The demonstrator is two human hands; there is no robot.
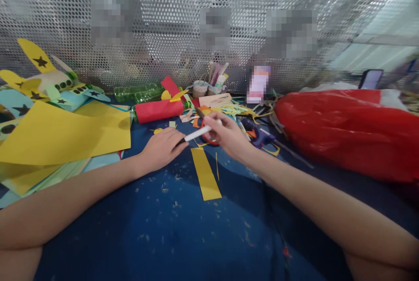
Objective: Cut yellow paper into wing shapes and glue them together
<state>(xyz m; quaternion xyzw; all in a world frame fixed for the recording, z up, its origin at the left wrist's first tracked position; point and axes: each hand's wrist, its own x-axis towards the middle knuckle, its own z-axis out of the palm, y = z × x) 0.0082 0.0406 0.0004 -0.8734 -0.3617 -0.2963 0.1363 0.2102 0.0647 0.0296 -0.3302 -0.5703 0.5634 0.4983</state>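
A white marker with a black end is held between my two hands above the table. My left hand is closed on the black end, and my right hand pinches the white body near its other end. A dark pointed piece shows just beyond my right fingers; I cannot tell whether it is held. Partly hidden beneath that hand is a red curved rim. Below the marker lies a yellow paper strip, with a thin yellow sliver beside it.
Yellow sheets and paper-decorated bottle planes crowd the left. A red-wrapped bottle and green bottles lie behind. Right of centre are a dark blue glue gun, paper scraps and a large red bag.
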